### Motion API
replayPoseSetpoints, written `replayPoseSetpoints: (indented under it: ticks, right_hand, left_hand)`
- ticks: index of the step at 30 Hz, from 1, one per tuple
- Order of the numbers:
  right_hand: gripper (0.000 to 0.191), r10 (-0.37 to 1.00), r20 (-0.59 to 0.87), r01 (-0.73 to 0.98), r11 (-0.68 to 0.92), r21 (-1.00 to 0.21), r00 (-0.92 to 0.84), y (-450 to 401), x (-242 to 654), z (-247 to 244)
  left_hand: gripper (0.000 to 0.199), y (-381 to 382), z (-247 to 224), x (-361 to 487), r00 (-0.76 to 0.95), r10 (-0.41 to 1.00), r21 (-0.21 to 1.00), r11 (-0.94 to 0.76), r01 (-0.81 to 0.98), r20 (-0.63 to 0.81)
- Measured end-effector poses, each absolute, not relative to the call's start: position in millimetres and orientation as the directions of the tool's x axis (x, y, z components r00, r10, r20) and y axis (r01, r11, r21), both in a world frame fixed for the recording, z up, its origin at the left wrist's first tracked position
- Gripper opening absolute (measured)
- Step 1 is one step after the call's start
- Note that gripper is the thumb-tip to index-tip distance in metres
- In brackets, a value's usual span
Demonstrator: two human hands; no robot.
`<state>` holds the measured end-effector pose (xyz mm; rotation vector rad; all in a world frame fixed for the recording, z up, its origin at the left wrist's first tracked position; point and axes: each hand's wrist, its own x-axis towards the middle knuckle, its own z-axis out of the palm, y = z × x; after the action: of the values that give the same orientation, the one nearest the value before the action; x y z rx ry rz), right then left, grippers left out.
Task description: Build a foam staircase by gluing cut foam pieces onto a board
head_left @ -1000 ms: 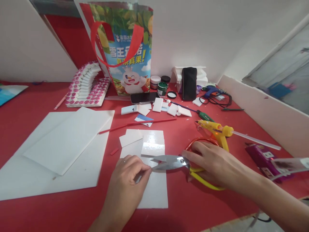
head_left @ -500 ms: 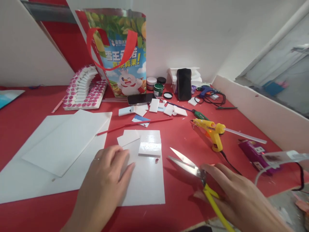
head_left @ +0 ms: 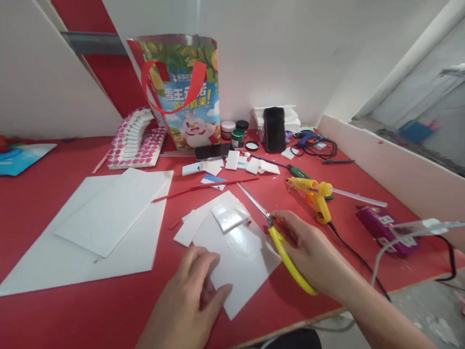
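Three small jars stand beside the bright printed bag (head_left: 199,127), upper centre of the frame: a white jar (head_left: 228,129), a black-topped jar (head_left: 242,127) and a green jar (head_left: 238,138), with a loose round lid (head_left: 252,145) just beside the last. What the bag and jars hold cannot be seen. A purple pack (head_left: 387,230) lies at the right.

The white sheet (head_left: 238,271) is at lower centre on the red worktop (head_left: 90,315), turned cornerwise — flat, smooth and shiny under the light, one corner towards the bottom edge. A small glossy piece (head_left: 228,215) lies on its upper part. The scissors (head_left: 292,264) have yellow handles and slim metal blades, almost together, pointing to the upper left.

The right hand (head_left: 303,247) is closed round the scissors' handles. The left hand (head_left: 196,291) is half open at the sheet's left edge — fingers curled, thumb apart, nothing visible pinched between them.
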<state>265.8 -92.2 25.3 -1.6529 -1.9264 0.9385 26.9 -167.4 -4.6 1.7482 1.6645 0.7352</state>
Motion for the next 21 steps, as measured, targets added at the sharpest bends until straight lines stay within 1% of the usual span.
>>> replayPoseSetpoints:
  ticks: [4, 12, 15, 18, 20, 21]
  right_hand:
    - [0.027, 0.976, -0.022, 0.631, 0.123, -0.766, -0.217, -70, 261, 13]
    - [0.025, 0.97, -0.014, 0.646, 0.15, -0.748, -0.242, -36, 250, 7]
    - [0.026, 0.964, 0.008, 0.649, 0.186, -0.738, -0.267, -28, 246, 8]
    - [0.025, 0.959, 0.036, 0.674, 0.224, -0.704, -0.282, -27, 242, 15]
    - [0.023, 0.957, 0.078, 0.724, 0.264, -0.638, -0.281, -33, 242, 24]
    - [0.022, 0.954, 0.108, 0.759, 0.287, -0.585, -0.278, -38, 243, 29]
  left_hand:
    - [0.013, -166, -6, 32, 0.095, 0.994, 0.807, -0.016, 0.591, -0.05]
    - [0.017, -160, -6, 41, 0.2, 0.972, 0.835, -0.007, 0.55, -0.124]
    - [0.02, -160, -6, 52, 0.218, 0.964, 0.869, 0.025, 0.495, -0.151]
    - [0.022, -161, -1, 63, 0.296, 0.937, 0.935, 0.077, 0.346, -0.187]
    - [0.02, -158, 6, 63, 0.393, 0.903, 0.962, 0.071, 0.262, -0.174]
    - [0.017, -153, 11, 59, 0.436, 0.888, 0.965, 0.031, 0.261, -0.147]
